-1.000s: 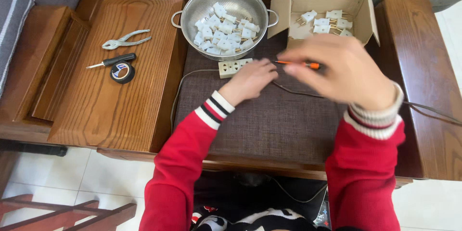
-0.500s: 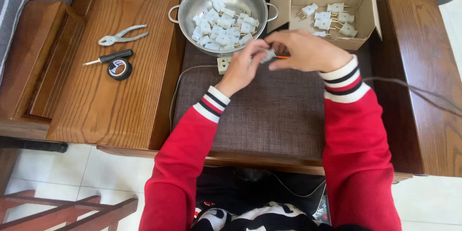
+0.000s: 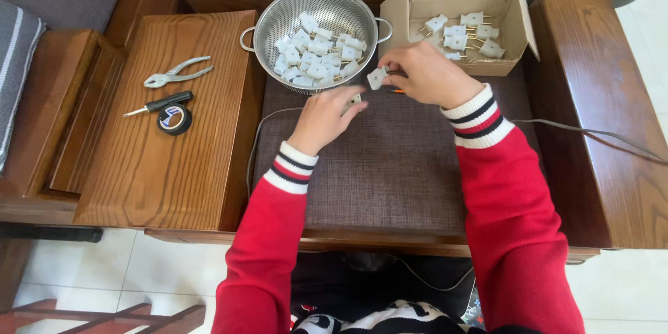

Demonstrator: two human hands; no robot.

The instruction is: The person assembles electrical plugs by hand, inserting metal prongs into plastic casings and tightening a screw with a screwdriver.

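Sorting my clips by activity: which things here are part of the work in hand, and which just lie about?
In use:
right hand holding a white plug
left hand
colander of plugs
cardboard box of plugs

Lying about:
pliers
black screwdriver
tape roll

The right hand (image 3: 431, 76) pinched a white plug (image 3: 376, 78) just in front of the colander (image 3: 278, 10) of plugs. The left hand (image 3: 325, 117) rested on the brown mat (image 3: 390, 167), covering a white piece. An open box (image 3: 417, 10) with more plugs stood behind. Pliers (image 3: 175, 73), a screwdriver (image 3: 158, 104) and a tape roll (image 3: 174, 120) lay on the wooden bench (image 3: 160, 174) to the left.
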